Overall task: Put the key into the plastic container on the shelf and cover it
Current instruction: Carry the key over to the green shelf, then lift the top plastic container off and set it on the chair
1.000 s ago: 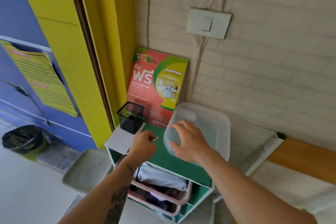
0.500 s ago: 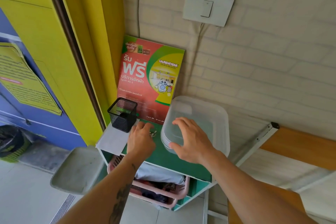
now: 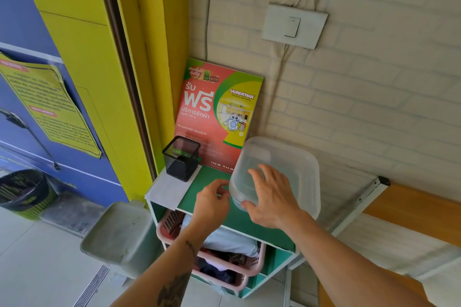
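A translucent plastic container (image 3: pixel 295 164) with its lid on stands at the right of the green shelf top (image 3: pixel 208 177). My right hand (image 3: pixel 270 198) lies on the lid's near left corner, fingers spread on top and thumb hooked at the front edge. My left hand (image 3: pixel 212 200) hovers just left of the container. Its fingers are curled and pinched together almost against the rim. The key, seen in this hand a moment ago, is hidden behind the fingers.
A black mesh pen holder (image 3: pixel 181 158) stands on white paper at the shelf's back left. A red and green poster (image 3: pixel 219 112) leans on the brick wall. A pink basket (image 3: pixel 224 265) of clothes sits underneath. A grey tray (image 3: pixel 117 229) lies left, a wooden folding table (image 3: pixel 411 209) right.
My left hand has moved right, from the middle of the shelf top up to the container's left rim. My right hand has stayed on the lid.
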### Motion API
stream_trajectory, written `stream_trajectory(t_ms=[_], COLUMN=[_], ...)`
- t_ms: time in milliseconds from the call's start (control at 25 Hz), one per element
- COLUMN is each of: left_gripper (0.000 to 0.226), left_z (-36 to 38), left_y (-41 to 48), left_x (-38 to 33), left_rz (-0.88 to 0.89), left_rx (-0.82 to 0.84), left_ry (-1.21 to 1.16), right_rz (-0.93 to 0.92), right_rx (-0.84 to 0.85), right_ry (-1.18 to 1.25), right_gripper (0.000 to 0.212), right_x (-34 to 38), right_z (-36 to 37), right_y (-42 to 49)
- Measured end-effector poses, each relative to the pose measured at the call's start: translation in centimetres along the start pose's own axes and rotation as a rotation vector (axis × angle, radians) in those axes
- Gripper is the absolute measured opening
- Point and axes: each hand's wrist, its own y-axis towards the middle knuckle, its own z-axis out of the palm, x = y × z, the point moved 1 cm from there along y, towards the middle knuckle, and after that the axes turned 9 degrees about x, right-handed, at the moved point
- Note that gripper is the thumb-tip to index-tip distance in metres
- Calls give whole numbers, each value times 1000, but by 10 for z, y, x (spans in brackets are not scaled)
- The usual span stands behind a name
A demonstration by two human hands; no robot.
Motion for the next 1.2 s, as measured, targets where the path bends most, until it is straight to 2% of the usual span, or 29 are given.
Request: stream_trajectory(t_ms=[200,680,1200], left_gripper=[30,14,17], left_z=[-2,-2,-7], left_y=[8,19,24], left_x=[1,4,0], left_rz=[-50,-126,-184], left_rx=[62,123,194], left_ry=[-78,-275,-316], right_rz=[14,-100,-207], right_rx=[-33,-38,6], right_ry=[-53,-176,-308], right_gripper=[82,58,57], right_x=[5,4,5], right_z=[2,-12,-16], right_y=[-1,4,9])
